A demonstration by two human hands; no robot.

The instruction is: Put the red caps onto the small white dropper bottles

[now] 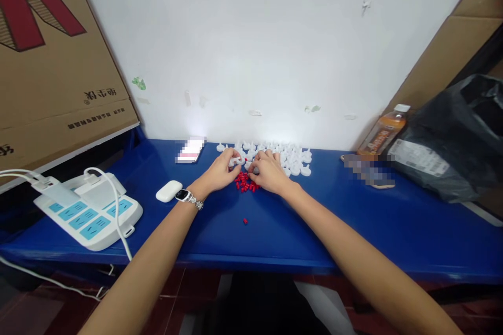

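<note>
In the head view, a pile of small red pieces [243, 183] lies on the blue desk [267, 235], and the clock is read from that pile. The left hand [225, 170] sits at 10 o'clock, its thumb and fingers pinching a white piece [236, 160]; a watch [183, 195] is on its wrist. The right hand [269, 170] is at 2 o'clock, fingers bent down at the edge of the pile; whether it pinches anything cannot be told, as the fingertips are hidden.

More white pieces [294, 158], each with a narrow stem, spread in a cluster from about 11 round to 2 o'clock, beyond the hands. One lone red piece [245, 221] lies apart at 6 o'clock.

A blurred phone [192, 149] is at 10 o'clock, a rounded white case [168, 191] at 9, and a power strip [92, 227] with plugged-in chargers between 8 and 9. Between 2 and 3 o'clock stands a tilted bottle [383, 133], with a black bag [456, 131] just beside it.
</note>
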